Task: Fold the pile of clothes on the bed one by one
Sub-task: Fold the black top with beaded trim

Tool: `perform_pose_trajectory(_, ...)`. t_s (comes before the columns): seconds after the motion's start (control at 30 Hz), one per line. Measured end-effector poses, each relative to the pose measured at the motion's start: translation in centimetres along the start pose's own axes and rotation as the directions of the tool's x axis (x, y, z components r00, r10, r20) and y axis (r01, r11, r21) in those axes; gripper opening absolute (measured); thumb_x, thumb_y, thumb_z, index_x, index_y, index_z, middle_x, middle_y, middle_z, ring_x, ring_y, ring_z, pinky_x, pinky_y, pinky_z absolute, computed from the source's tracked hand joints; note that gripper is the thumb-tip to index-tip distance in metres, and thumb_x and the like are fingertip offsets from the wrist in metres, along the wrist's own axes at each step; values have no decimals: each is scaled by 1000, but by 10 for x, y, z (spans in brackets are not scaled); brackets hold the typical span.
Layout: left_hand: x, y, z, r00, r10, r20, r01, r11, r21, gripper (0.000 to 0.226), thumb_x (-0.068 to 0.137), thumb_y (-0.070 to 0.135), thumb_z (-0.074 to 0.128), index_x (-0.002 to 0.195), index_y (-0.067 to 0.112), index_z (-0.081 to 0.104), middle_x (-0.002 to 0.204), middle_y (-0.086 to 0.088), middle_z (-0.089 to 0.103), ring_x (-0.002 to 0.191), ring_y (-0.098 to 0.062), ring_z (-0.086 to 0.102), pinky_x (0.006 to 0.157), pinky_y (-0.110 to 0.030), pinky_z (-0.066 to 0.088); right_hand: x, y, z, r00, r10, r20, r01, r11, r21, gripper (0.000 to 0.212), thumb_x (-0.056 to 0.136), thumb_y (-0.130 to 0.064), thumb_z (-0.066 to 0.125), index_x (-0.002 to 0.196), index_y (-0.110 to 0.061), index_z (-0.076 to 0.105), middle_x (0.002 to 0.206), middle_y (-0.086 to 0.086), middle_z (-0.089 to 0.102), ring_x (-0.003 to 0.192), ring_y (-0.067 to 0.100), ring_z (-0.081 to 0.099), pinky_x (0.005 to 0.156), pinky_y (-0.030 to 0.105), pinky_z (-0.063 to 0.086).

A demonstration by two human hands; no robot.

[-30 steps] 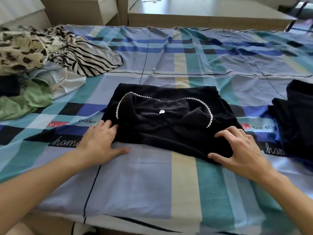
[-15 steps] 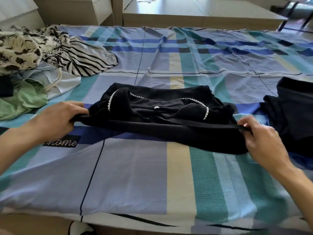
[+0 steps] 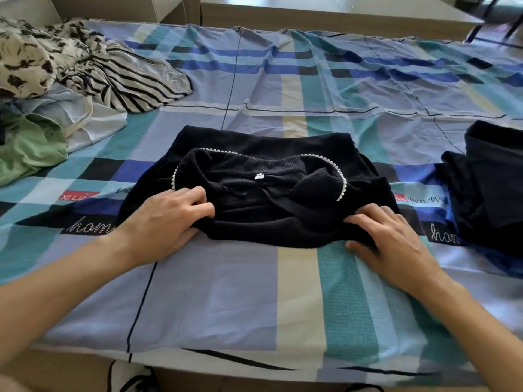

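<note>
Bed fills view, covered in blue, teal, cream and black plaid, wrinkled toward far side. Pale wood bed frame along near edge. Beyond far edge, low light-wood unit, flat top in bright daylight. Pale drawer unit top left. Dark thin legs top right, blurred.

Soft, bright daylight comes from beyond the far edge of the bed; shadows are faint. Wide-angle bending curves the frame's edges, and the near right corner is slightly blurred.
</note>
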State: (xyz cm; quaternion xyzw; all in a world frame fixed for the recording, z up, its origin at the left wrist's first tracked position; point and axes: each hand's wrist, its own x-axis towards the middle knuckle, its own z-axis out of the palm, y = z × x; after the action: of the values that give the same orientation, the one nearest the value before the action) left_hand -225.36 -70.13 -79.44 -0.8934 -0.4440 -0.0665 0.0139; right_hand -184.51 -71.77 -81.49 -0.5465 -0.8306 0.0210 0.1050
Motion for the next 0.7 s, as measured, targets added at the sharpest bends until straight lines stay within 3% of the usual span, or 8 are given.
perform_pose_trajectory(0.13,1,-12,-10,991,-131,31,135,972,-192,8,93,22,65,98,28,68,95,13,53,81,-17,59,70,-41,50,2,6,-6,997,-42,-58,42,999,10,39,72,1,67,105,-20,66,100,-7,60,90,22,58,77,40,49)
perform_pose_trajectory(0.2,2,-20,-22,991,-102,91,124,951,-284,13,93,18,66,92,30,70,90,15,56,80,-9,58,73,-39,49,1,13,-18,994,-54,-99,66,990,128,27,79,-6,64,100,-23,67,92,-14,58,82,13,57,74,34,46)
perform_pose_trajectory(0.27,-2,-22,-36,985,-57,165,114,927,-358,25,91,15,69,83,38,68,90,16,60,83,-5,59,75,-23,44,-3,25,-34,992,-82,-92,102,965,241,16,83,-17,67,93,-30,68,86,-17,59,76,6,57,69,29,45)
perform_pose_trajectory(0.33,-9,-20,-43,954,-27,298,136,926,-352,26,89,20,72,80,43,66,95,21,59,90,0,59,78,-13,39,-9,35,-47,990,-135,41,117,950,288,11,85,-27,75,88,-35,68,82,-16,61,74,9,60,65,27,46)
perform_pose_trajectory(0.43,-15,-10,-34,892,-46,450,173,954,-244,9,91,41,66,84,44,68,99,24,54,96,3,55,87,-22,44,-15,35,-51,959,-123,256,42,954,298,16,82,-55,73,82,-39,70,79,-11,65,73,13,60,62,24,47)
perform_pose_trajectory(0.5,-13,-5,-23,917,-132,377,227,948,-221,10,93,45,59,86,41,65,99,20,52,95,0,54,88,-32,48,-8,24,-44,991,-57,120,14,943,333,11,83,-47,75,84,-38,67,79,-9,63,73,14,59,62,20,44)
perform_pose_trajectory(0.6,-4,3,-11,944,-275,184,307,936,-174,15,90,46,62,97,34,58,101,14,46,92,-10,53,83,-39,50,10,-6,-21,996,-25,-81,45,964,264,18,82,-35,76,95,-35,64,92,-12,59,86,9,57,77,27,45)
perform_pose_trajectory(0.7,4,11,0,912,-393,115,406,903,-142,37,85,44,71,111,24,54,103,6,50,92,-21,58,82,-38,50,22,-25,4,1000,-4,-16,5,997,73,34,81,-39,75,111,-27,64,108,-8,57,104,16,54,87,37,45)
